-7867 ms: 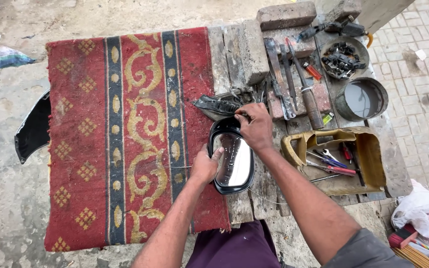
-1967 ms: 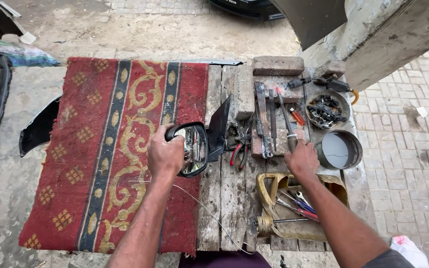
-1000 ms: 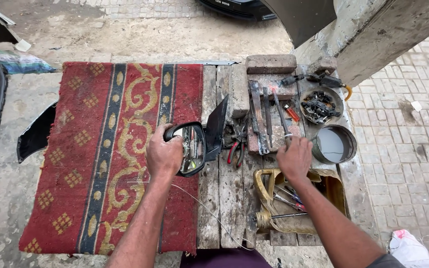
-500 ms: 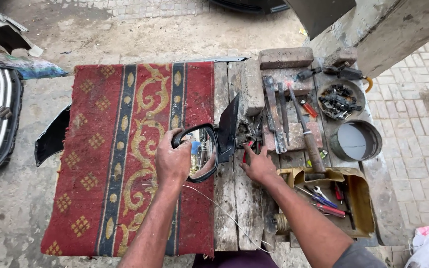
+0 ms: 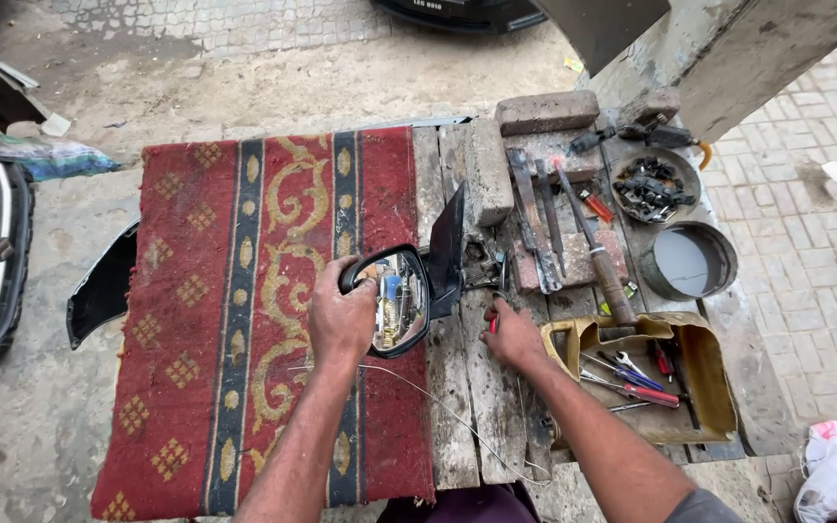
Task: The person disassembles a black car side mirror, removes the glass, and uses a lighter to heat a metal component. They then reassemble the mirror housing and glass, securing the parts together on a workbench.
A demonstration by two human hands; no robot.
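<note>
Head view: your left hand point(image 5: 341, 315) has its fingers closed around the black housing of the car side mirror point(image 5: 399, 295), holding it on edge at the seam between the red patterned rug point(image 5: 244, 320) and the wooden bench point(image 5: 457, 387), glass side facing you with inner parts showing. Your right hand point(image 5: 512, 334) rests on the planks with fingers curled over red-handled pliers point(image 5: 492, 322), though whether they are truly gripped you cannot tell. Judging by that, the mirror looks mid-repair: opened up, thin wire point(image 5: 457, 421) trailing loose, nothing refitted yet, tool tray point(image 5: 646, 373) within reach.
</note>
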